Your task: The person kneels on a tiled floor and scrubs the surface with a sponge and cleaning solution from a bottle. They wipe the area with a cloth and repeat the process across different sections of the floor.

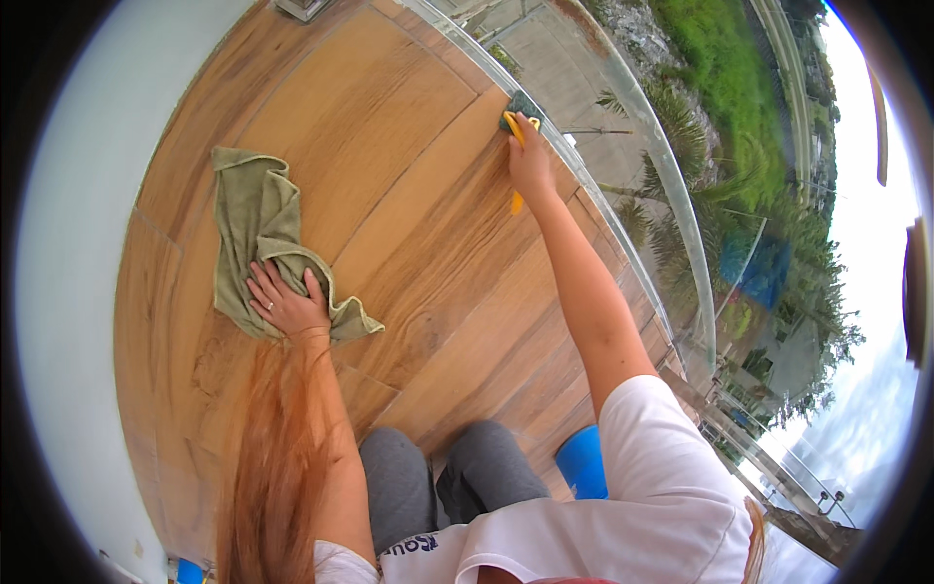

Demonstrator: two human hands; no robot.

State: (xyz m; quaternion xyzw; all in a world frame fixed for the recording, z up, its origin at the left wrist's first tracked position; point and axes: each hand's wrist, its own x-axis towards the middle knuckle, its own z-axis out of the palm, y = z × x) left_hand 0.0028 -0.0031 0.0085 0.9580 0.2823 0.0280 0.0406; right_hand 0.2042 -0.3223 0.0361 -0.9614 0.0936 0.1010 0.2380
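Observation:
My left hand (pixel 285 304) lies flat, fingers spread, on a crumpled olive-green cloth (pixel 255 224) on the wooden floor (pixel 409 156). My right hand (pixel 530 161) reaches far forward and grips a yellow-handled tool (pixel 516 200) with a dark green pad at its tip (pixel 518 109), held against the foot of the glass railing (pixel 623 127). I am kneeling; my grey-clad knees (pixel 448 482) show at the bottom.
A blue bucket (pixel 584 459) sits by my right side near the railing. A white wall (pixel 68 292) borders the floor on the left. Beyond the glass are palm trees, grass and a drop to the ground below. Long reddish hair hangs over my left arm.

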